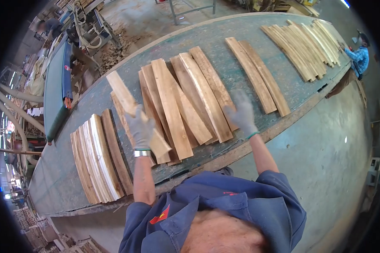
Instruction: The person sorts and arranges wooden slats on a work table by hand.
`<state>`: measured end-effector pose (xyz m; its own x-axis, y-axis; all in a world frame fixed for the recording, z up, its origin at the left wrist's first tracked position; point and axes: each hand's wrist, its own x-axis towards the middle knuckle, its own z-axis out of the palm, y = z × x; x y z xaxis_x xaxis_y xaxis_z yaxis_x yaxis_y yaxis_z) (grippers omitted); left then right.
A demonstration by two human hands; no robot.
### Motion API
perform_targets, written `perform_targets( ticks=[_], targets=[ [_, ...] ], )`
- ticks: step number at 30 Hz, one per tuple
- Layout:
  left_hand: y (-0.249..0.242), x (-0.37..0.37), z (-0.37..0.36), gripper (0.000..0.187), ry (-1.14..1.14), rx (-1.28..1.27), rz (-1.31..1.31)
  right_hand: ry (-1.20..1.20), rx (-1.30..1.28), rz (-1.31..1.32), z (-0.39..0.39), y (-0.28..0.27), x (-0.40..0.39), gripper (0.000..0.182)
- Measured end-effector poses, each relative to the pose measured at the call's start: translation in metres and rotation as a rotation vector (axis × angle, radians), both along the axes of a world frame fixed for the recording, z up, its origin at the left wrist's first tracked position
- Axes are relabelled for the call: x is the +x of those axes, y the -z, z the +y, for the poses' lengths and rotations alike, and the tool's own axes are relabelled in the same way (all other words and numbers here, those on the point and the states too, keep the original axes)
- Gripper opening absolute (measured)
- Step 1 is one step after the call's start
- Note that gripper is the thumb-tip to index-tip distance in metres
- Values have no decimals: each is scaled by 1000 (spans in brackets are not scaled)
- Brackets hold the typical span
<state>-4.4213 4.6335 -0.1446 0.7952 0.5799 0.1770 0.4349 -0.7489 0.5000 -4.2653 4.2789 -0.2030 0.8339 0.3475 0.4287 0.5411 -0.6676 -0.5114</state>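
Observation:
My left hand (140,128), in a grey glove, grips a pale wooden board (121,89) from above, which slants over the boards at the left of the middle pile. Several loose boards (169,99) overlap there at differing angles, some crossing others. At the pile's right side is my right hand (242,114), also gloved and slightly blurred. Its fingers and thumb are spread beside the lower end of a rough brown board (213,76), with nothing held. To its right lie two brown boards (257,76) side by side.
On the long green table (299,103), a row of boards (95,158) lies at the left and another (299,48) at the far right. A person in a blue shirt (359,57) stands at the right end. Machinery (86,31) stands beyond the table's far edge.

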Motion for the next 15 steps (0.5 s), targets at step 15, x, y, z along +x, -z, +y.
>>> perform_targets(
  ticks=[15],
  targets=[
    [5,31,-102,78,207,30,206,367,-513,-23,5,31,29,57]
  ],
)
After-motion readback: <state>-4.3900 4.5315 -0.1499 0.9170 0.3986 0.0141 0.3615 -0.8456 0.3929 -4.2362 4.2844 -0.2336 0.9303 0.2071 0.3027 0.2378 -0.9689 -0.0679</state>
